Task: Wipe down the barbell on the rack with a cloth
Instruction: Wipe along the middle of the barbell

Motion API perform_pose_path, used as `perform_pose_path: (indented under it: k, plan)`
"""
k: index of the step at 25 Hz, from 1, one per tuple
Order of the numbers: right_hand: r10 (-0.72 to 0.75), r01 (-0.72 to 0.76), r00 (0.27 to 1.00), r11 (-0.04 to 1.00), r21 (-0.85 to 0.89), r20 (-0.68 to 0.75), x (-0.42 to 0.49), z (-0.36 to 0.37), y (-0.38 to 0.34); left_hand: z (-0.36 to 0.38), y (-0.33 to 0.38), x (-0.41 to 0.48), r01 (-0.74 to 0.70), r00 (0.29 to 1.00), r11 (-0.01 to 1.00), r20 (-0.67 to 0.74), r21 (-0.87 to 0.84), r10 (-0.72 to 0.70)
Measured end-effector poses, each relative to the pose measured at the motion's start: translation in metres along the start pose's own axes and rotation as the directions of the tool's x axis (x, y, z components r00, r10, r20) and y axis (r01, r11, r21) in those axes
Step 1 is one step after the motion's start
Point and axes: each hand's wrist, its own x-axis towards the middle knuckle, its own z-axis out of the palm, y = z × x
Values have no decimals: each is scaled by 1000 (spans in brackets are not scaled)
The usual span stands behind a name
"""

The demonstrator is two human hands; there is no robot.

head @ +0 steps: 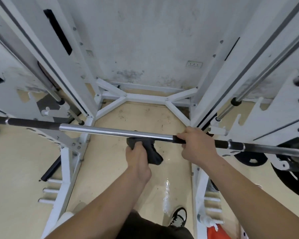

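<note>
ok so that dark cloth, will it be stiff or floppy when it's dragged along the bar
Probably floppy: the cloth bunches in the left hand and its loose end droops below the barbell. Likely light, since it hangs from a one-handed grip. It may slide easily on the shiny chrome.

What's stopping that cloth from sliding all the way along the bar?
Leftward, nothing visible: the barbell shows bare chrome there. Rightward, the right hand grips the barbell close beside the cloth that the left hand holds.
</note>
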Motion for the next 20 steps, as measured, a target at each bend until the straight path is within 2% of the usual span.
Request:
perform_pose_path:
  k: [1, 3, 4, 5, 7, 8, 9, 10, 11, 12, 13, 15, 17, 20]
  plan:
    - [-11, 11, 1000, 999, 51, 9, -3, 0, 2, 9, -4, -13, 13, 1000, 997, 7, 78, -14]
    - [-9, 2, 1000, 955, 298, 25, -11, -1, 16, 36, -15, -52, 19, 984, 960, 165, 281, -68]
    - [11, -7, 1000, 909, 417, -6, -17, -3, 29, 50, -17, -69, -24, 968, 925, 240, 379, -73]
    - [51, -13, 996, 881, 473, -68, -24, -4, 44, 60, -14, -82, -120, 957, 890, 290, 441, -14]
    - [164, -76, 971, 904, 421, -176, -36, -8, 80, 70, 8, -93, -406, 898, 771, 371, 491, 237]
    - [229, -147, 955, 917, 370, -187, -41, -12, 100, 73, 18, -89, -565, 821, 634, 437, 528, 367]
    - [285, -221, 942, 923, 315, -176, -46, -14, 117, 76, 28, -82, -679, 731, 391, 517, 622, 446]
    - [330, -285, 930, 925, 253, -160, -49, -14, 133, 77, 31, -72, -705, 648, 72, 600, 705, 470]
    - [358, -332, 922, 926, 179, -145, -52, -13, 146, 78, 27, -59, -657, 595, -212, 670, 724, 445]
    - [356, -344, 925, 933, 103, -136, -56, -9, 155, 79, 18, -47, -585, 578, -393, 705, 709, 410]
    - [328, -325, 932, 945, 43, -153, -59, -2, 163, 82, 8, -39, -535, 579, -476, 713, 698, 395]
    - [252, -259, 946, 966, -11, -203, -61, 13, 171, 95, -13, -32, -497, 575, -514, 709, 699, 409]
    - [215, -225, 950, 974, -19, -225, -59, 13, 176, 119, -34, -37, -514, 540, -532, 736, 673, 409]
    - [179, -200, 954, 978, -66, -239, -57, 8, 186, 156, -70, -58, -695, 418, -510, 862, 507, 286]
